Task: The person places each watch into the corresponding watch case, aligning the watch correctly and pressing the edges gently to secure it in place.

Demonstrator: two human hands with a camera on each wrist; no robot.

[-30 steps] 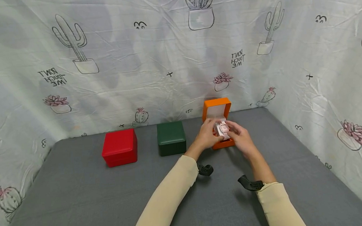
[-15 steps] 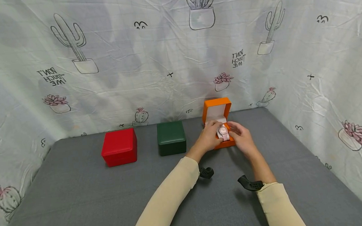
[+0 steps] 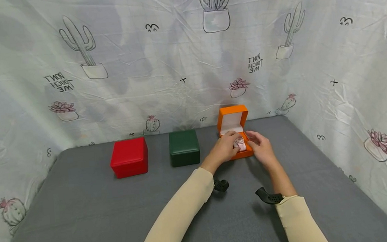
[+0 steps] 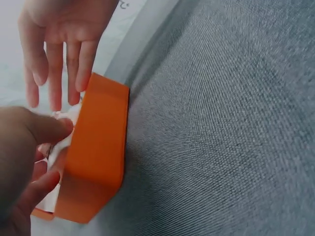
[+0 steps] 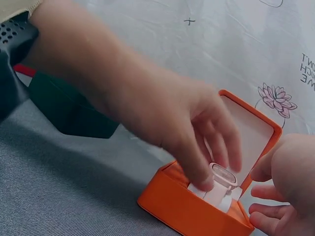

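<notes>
An orange watch box (image 3: 244,154) stands with its lid raised and its pale lining showing. Inside it, on a white cushion, sits a watch (image 5: 222,174) with a pale pink strap. My left hand (image 3: 223,147) is over the box's left side, thumb at the near side of the watch and fingers at the far side, pinching it. My right hand (image 3: 262,146) is at the right side of the box, its fingers loosely extended and holding nothing. In the left wrist view those right fingers (image 4: 55,73) hang beside the box rim. My left hand partly covers the watch.
A closed dark green box (image 3: 184,148) stands left of the orange one. Farther left is a closed red box (image 3: 129,157). A grey cloth (image 3: 119,216) covers the table, and a printed white curtain (image 3: 176,62) surrounds it at the back and sides.
The watch has gone down into the orange box, and its face has tipped back. My left hand has followed it slightly rightward; my right hand has come away from the watch.
</notes>
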